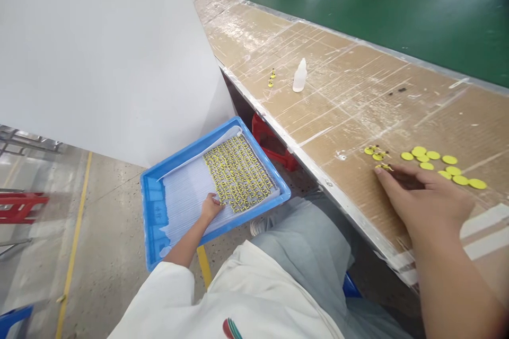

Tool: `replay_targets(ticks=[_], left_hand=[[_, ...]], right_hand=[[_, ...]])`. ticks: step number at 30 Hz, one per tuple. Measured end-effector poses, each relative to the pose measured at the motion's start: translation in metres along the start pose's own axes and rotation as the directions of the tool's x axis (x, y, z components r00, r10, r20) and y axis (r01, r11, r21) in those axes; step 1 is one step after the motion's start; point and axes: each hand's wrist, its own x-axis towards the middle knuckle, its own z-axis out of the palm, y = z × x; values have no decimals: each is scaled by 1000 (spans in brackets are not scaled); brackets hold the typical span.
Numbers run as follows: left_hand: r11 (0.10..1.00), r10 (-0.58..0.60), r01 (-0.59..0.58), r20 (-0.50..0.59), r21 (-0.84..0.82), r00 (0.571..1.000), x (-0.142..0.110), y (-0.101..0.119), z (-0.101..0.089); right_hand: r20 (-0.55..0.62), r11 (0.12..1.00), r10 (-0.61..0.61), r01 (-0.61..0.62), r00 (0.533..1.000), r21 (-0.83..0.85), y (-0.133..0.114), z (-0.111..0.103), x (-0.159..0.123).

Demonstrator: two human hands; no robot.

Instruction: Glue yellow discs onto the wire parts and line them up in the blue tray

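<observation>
Cardboard-topped bench (350,90), right hand (425,196), yellow discs (449,159)

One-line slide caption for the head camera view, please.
Left hand in blue tray by yellow parts; right hand beside yellow discs on cardboard-covered bench.

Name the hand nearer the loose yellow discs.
Right. The right hand lies on the bench just in front of the loose yellow discs; the left hand is much farther away, inside the blue tray, on the far side of the bench edge.
</observation>
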Motion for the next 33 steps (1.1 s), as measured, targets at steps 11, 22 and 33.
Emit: replay_targets(ticks=[11,22,33], left_hand=[[986,110,-122,-104,-111,988,-19,13,-15],[268,894,-948,-322,-172,311,-149,202,-2],[116,831,-942,-488,-316,266,-172,246,11]], right_hand=[[-38,991,-134,134,990,-9,10,5,5],[458,573,219,-494,861,654,-65,-6,-76],[666,423,84,-632,741,650,-98,2,-104]])
